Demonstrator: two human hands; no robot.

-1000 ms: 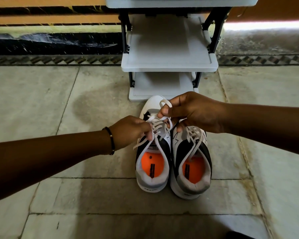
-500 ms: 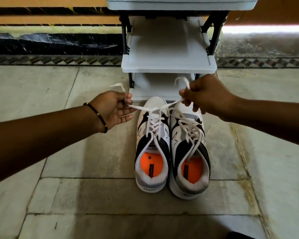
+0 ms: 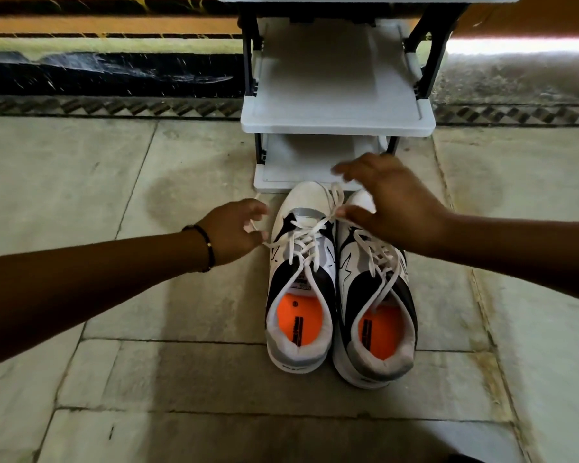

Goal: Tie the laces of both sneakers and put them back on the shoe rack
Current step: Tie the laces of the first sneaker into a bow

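Two white, black and grey sneakers with orange insoles stand side by side on the floor, toes toward the rack: the left sneaker (image 3: 300,282) and the right sneaker (image 3: 376,302). My left hand (image 3: 233,230) is just left of the left sneaker, fingers curled on one end of its white lace (image 3: 310,230), which runs taut to the shoe. My right hand (image 3: 393,203) hovers over both toes with fingers spread; its thumb tip touches the lace's other end lying over the left toe cap. The right sneaker's laces lie loose. The white shoe rack (image 3: 338,123) stands right behind the toes.
The rack has black side posts and bare shelves; its lowest shelf (image 3: 291,177) is at floor level by the sneaker toes. A wall with a dark patterned skirting (image 3: 114,106) runs behind it. Stone floor tiles (image 3: 181,379) surround the shoes.
Both hands pulled the left sneaker's lace ends apart, then came back in lower. The right hand has spread its fingers and released its pinch; the left hand still holds its end.
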